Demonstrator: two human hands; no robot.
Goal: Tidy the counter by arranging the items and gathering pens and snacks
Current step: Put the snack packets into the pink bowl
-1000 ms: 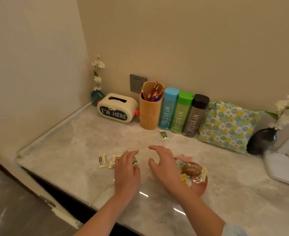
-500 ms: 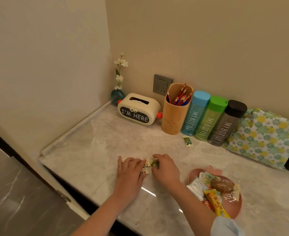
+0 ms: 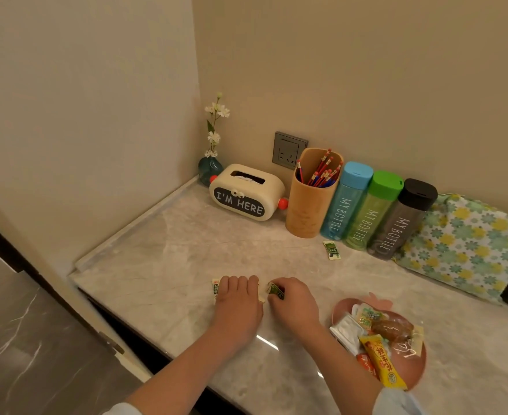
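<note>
Right hand (image 3: pixel 294 301) has shifted to pinch one candy (image 3: pixel 275 290) — three bottles (image 3: pixel 372 211) behind.

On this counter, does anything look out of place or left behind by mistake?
Yes. One lone green packet lies by itself in front of the blue bottle, apart from the pink plate that holds the other snacks. The right hand pinches another packet nearer the front edge.
</note>
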